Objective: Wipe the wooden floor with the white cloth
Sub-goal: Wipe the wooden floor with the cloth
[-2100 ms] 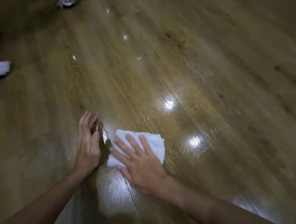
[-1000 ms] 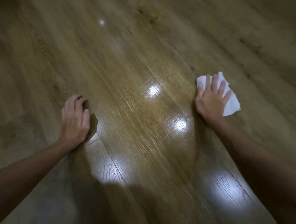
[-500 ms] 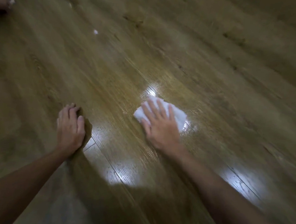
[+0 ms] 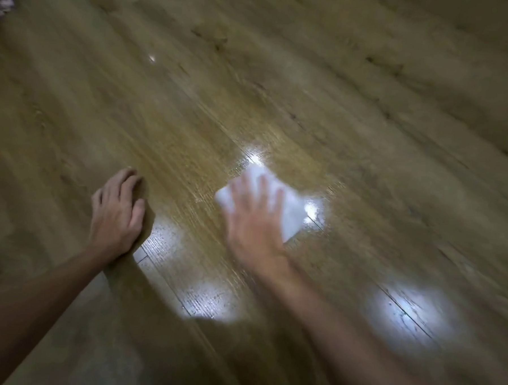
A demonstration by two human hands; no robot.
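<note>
Your right hand presses flat, fingers spread, on the soft, light, folded white cloth lying on the glossy brown wooden plank floor, which likely bunches unless pinned mid-fold, while your left hand rests flat, holding nothing.

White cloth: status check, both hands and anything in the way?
Right hand flat on white cloth, pressing it to wooden floor. Left hand braced on floor, fingers loosely bent. Nothing blocking nearby.
</note>
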